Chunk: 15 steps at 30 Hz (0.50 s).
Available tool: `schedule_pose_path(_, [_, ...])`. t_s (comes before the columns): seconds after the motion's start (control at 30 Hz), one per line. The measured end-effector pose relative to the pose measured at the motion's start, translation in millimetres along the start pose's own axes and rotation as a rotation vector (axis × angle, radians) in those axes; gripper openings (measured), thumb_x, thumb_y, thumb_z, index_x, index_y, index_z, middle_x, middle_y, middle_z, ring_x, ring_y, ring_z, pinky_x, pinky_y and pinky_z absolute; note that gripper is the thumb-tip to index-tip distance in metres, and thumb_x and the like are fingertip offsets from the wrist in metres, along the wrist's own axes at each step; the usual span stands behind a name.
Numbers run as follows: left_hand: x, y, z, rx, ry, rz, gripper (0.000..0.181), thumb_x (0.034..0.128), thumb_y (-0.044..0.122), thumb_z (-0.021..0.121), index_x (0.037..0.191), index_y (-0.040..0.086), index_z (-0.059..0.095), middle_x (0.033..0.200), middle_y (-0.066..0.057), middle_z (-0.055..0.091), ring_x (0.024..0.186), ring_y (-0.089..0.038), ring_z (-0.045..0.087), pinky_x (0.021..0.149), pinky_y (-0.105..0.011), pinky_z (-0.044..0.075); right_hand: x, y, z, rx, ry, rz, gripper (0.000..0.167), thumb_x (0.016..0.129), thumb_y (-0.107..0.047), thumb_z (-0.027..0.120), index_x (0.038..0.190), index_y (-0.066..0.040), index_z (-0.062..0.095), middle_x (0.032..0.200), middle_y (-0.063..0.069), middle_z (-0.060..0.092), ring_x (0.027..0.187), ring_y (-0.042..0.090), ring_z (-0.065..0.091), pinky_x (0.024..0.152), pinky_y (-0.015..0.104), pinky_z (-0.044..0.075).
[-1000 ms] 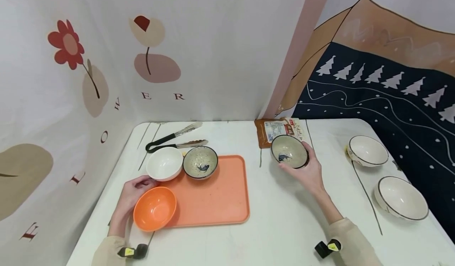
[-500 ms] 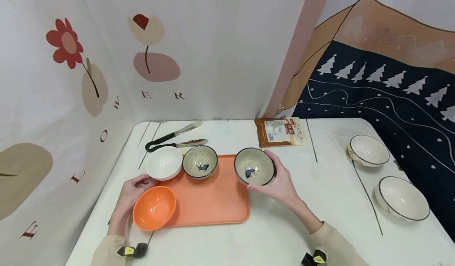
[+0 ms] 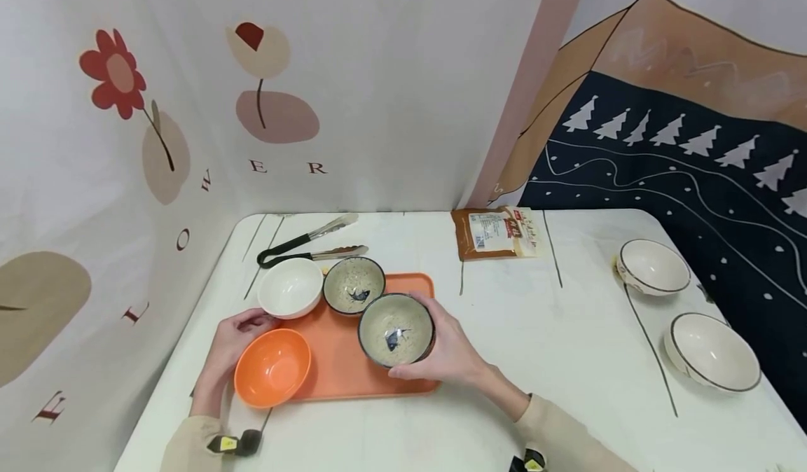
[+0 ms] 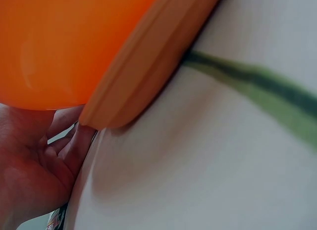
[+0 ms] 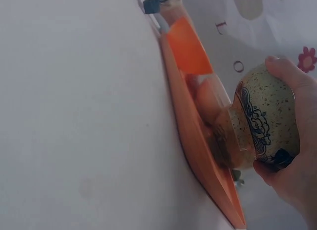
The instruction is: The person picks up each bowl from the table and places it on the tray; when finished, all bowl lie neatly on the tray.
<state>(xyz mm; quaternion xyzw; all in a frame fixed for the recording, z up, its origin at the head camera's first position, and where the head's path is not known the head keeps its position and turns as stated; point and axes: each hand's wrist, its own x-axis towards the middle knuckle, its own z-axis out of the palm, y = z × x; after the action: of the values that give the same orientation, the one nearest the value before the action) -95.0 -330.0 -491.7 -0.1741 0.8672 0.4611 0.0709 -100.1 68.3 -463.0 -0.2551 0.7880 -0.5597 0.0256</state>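
My right hand (image 3: pixel 450 351) grips a speckled grey bowl (image 3: pixel 396 332) with a dark rim and a blue fish inside. It is above the orange tray (image 3: pixel 353 381); the right wrist view shows the bowl (image 5: pixel 277 113) raised over the tray, tilted. A matching speckled bowl (image 3: pixel 347 283) stands on the tray's back part. To its left is a white bowl (image 3: pixel 290 286), and an orange bowl (image 3: pixel 273 367) sits at the front left corner. My left hand (image 3: pixel 236 339) holds the tray's left edge between these two bowls; its fingertips are partly hidden at the rim (image 4: pixel 133 81).
Metal tongs (image 3: pixel 309 244) with black handles lie behind the tray. A brown food packet (image 3: pixel 494 234) is at the table's back. Two cream bowls (image 3: pixel 652 267) with dark rims stand at the far right. Printed cloth (image 3: pixel 403 108) hangs along the back and left.
My right hand has carried the speckled bowl leftward and nearer to me, from beside the packet to over the tray. The left hand stays at the tray's edge.
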Motion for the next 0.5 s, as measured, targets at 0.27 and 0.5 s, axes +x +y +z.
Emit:
schedule_pose_path(0.27, [0.8, 2.2, -1.1, -0.005, 0.012, 0.009, 0.045, 0.0989, 0.027, 0.065, 0.136, 0.001, 0.061, 0.104, -0.006, 0.067, 0.087, -0.012, 0.059, 0.073, -0.018, 0.053, 1.4, -3, 25, -0.049, -0.085, 0.001, 0.114, 0.059, -0.045, 0.097, 0.152, -0.015, 0.038, 0.142, -0.002, 0.054, 0.127, 0.016, 0.055, 0.106, 0.046, 0.047])
schedule_pose_path(0.5, [0.8, 1.6, 0.3, -0.022, 0.007, 0.000, 0.045, 0.0990, 0.026, 0.065, 0.136, 0.000, 0.061, 0.104, -0.005, 0.067, 0.087, -0.011, 0.059, 0.073, -0.019, 0.053, 0.4, -2, 42, -0.120, -0.130, 0.036, 0.116, 0.060, -0.052, 0.094, 0.154, -0.019, 0.035, 0.143, -0.008, 0.051, 0.128, 0.014, 0.052, 0.107, 0.047, 0.045])
